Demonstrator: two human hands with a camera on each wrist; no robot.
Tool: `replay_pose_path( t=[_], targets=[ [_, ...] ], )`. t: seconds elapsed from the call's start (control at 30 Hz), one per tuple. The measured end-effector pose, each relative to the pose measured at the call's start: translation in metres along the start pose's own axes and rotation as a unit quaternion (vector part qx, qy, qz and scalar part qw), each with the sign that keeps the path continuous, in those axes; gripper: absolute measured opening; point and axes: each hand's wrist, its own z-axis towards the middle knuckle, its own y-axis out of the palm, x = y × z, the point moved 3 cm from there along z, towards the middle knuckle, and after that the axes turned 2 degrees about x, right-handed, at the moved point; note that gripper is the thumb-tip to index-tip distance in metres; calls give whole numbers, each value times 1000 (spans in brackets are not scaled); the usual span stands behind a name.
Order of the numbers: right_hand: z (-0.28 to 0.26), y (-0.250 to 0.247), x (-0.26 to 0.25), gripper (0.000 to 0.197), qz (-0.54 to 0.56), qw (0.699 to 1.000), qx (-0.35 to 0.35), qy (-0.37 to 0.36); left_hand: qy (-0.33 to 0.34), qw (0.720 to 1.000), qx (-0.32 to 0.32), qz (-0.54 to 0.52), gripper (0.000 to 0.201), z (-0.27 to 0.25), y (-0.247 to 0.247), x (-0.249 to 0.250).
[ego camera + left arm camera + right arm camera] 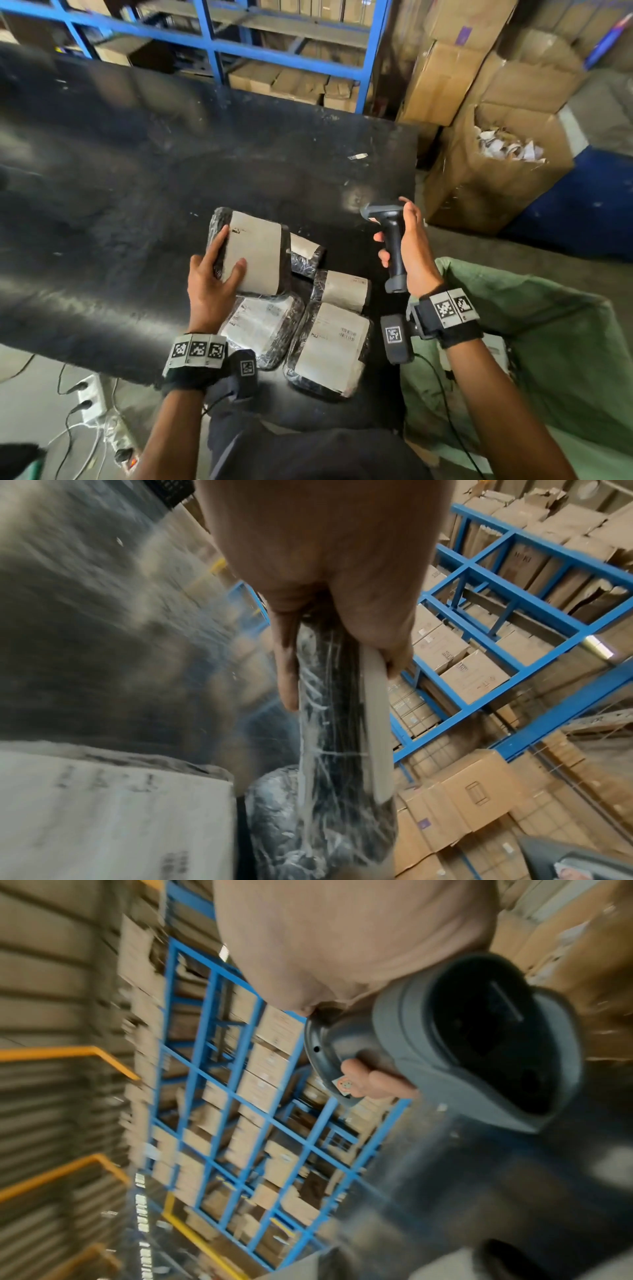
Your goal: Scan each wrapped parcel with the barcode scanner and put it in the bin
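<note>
My left hand [214, 274] grips a black-wrapped parcel [255, 251] with a pale label, lifted above the pile, thumb on the label and fingers along its left edge. The left wrist view shows that parcel [337, 723] edge-on between thumb and fingers. My right hand [406, 246] holds the dark grey barcode scanner [390, 236] by its handle, head pointing left toward the table; its head [479, 1047] fills the right wrist view. Several more wrapped parcels lie on the black table [137, 171], among them one with a barcode label [330, 346]. The green bin [534, 329] stands at my right.
Blue shelving [212, 44] with cardboard boxes stands behind the table. An open carton of paper scraps [507, 161] sits at the right past the table's corner. A power strip and cables [89, 401] lie on the floor at the left.
</note>
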Motion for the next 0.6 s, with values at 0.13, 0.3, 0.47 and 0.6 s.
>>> replay_pose_path(
  t=[0.13, 0.3, 0.47, 0.6],
  targets=[
    [-45, 8, -35, 35, 65, 995, -60, -44, 10, 997, 66, -44, 67, 8, 29, 33],
    [-85, 9, -52, 38, 120, 983, -130, -42, 11, 992, 107, -61, 70, -4, 71, 67],
    [-104, 3, -53, 43, 109, 982, -148, -48, 18, 991, 106, -85, 71, -18, 89, 79],
    [-110, -3, -50, 53, 114, 979, -162, -42, 16, 991, 102, -90, 67, -21, 93, 83]
  ],
)
